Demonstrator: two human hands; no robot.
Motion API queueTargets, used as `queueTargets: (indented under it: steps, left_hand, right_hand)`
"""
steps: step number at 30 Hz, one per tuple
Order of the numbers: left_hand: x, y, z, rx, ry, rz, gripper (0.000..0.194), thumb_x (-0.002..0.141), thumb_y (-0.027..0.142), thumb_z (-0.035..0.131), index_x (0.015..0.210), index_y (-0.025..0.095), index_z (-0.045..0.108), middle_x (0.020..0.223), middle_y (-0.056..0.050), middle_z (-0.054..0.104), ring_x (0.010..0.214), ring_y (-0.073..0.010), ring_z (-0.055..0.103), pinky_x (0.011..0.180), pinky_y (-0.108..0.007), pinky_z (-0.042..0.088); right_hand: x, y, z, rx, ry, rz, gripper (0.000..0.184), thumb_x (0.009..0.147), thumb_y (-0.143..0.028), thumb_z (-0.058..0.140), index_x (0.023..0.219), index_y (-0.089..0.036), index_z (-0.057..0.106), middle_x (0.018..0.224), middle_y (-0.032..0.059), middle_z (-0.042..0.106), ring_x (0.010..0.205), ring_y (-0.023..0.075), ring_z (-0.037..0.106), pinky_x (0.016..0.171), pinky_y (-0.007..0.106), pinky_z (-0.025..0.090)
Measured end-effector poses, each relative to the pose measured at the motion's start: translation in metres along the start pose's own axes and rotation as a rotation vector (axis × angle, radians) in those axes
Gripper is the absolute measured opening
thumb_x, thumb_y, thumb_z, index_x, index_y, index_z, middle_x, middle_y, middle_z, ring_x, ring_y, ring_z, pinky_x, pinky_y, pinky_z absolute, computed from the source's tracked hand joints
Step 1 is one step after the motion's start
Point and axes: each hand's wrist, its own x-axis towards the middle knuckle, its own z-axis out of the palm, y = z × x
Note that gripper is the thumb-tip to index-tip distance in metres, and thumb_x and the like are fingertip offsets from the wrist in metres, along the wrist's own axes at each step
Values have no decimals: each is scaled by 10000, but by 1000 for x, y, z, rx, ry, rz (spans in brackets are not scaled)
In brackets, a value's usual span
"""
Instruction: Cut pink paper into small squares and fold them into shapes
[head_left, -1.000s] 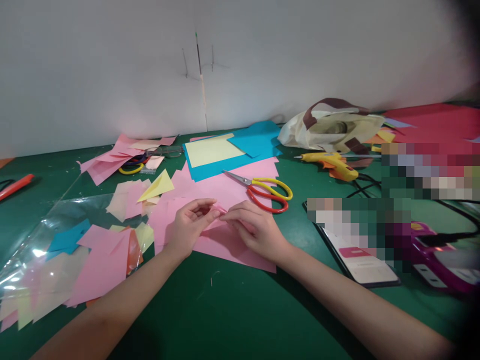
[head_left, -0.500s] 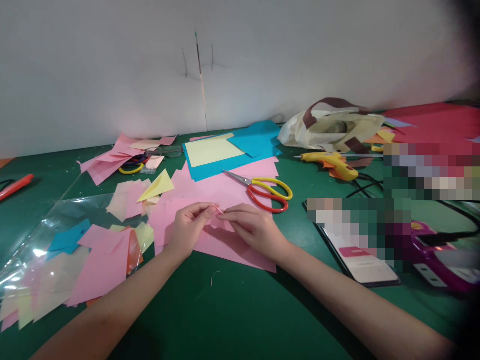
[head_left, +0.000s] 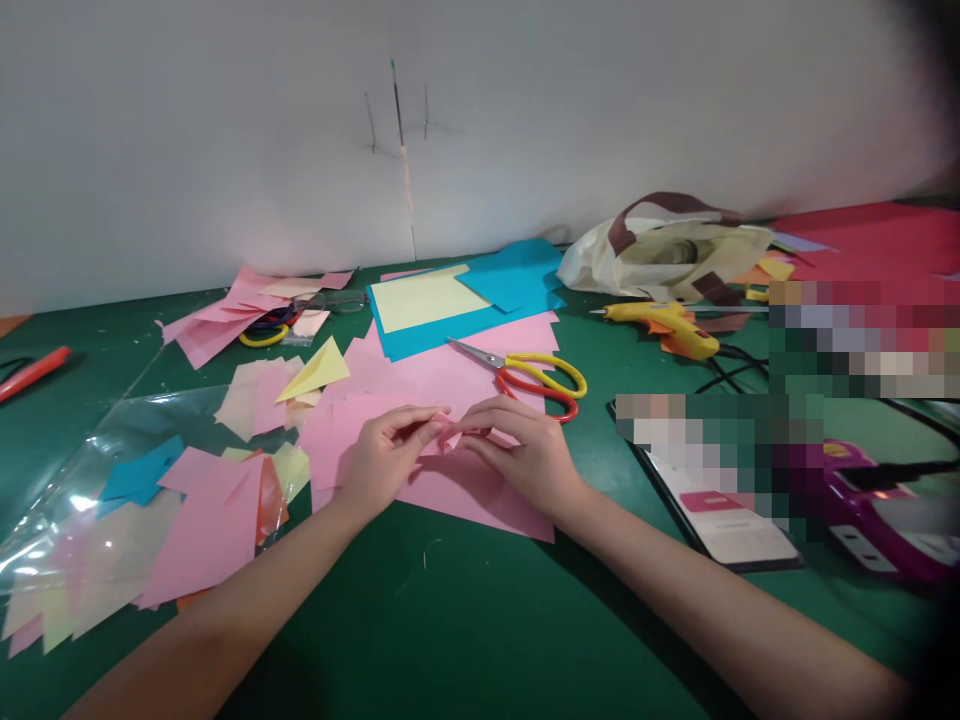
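Head view: left hand (head_left: pixel 394 450) pinching small pink paper piece (head_left: pixel 445 432); right hand (head_left: pixel 532 455) narrow at its edge, whether gripping, cannot tell. Piece between hands, over pink sheets (head_left: pixel 480 500). Looks part-shaped; how much left, unclear. Scissors (head_left: pixel 551 367) lying free beyond.

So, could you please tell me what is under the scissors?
Pink sheets lie under the scissors, with the green table partly under their handles. Whatever the right hand covers there is hidden.

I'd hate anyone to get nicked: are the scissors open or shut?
Shut: just beyond the right hand, the scissors lie with their blades together, tapering to one point over the pink paper.
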Motion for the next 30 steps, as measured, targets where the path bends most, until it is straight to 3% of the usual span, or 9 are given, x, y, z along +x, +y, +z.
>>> queueTargets:
  steps: [5, 8, 14, 19, 22, 27, 30]
  left_hand:
    - [0, -2, -2, -45, 66, -73, 314, 741, 299, 673, 1038, 195, 675, 829, -42, 717, 750, -156, 658, 676, -262, 546]
    - [1, -2, -3, -41, 105, -58, 265, 740, 298, 667, 977, 180, 678, 770, -28, 695, 697, -135, 638, 652, -239, 525]
    - [2, -1, -2, -70, 104, -46, 203, 735, 315, 661, 878, 171, 658, 900, -64, 704, 756, -156, 655, 692, -265, 530]
    - [2, 0, -2, -69, 75, -51, 192, 745, 302, 652, 883, 169, 650, 904, -69, 700, 791, -173, 672, 751, -297, 542]
    - [2, 1, -1, -53, 62, -48, 182, 747, 306, 651, 866, 169, 653, 894, -63, 702, 814, -176, 669, 758, -300, 547]
    - [1, 1, -1, -14, -11, -70, 334, 672, 296, 732, 980, 194, 657, 1073, -80, 682, 1024, -222, 622, 802, -311, 552]
    - [0, -2, -2, -5, -45, -44, 320, 703, 266, 708, 1013, 209, 655, 1133, -72, 665, 1102, -225, 588, 835, -311, 548]
  right_hand:
    - [1, 3, -2, -61, -35, -139, 156, 868, -189, 545, 826, -200, 696, 844, 66, 620, 783, 156, 609, 692, 303, 530]
    - [1, 5, -4, -114, -115, -223, 216, 878, -138, 501, 844, -197, 706, 913, 85, 581, 801, 153, 584, 645, 279, 519]
    - [2, 5, -5, 17, -223, -279, 305, 852, -37, 462, 858, -204, 717, 1005, 86, 515, 874, 150, 558, 691, 284, 524]
    - [1, 9, -4, 131, -280, -188, 305, 857, -60, 469, 869, -235, 718, 1156, 79, 520, 946, 161, 547, 765, 326, 529]
    - [2, 8, -4, 184, -297, -59, 224, 857, -126, 525, 861, -232, 722, 1181, 79, 527, 933, 162, 560, 818, 348, 520]
    - [5, 6, -3, 199, -173, 222, 145, 833, -230, 589, 780, -221, 724, 1026, 72, 589, 876, 168, 596, 789, 351, 515]
    - [7, 4, -3, 240, -109, 351, 101, 783, -260, 644, 737, -215, 722, 890, 58, 632, 801, 168, 615, 717, 325, 516]
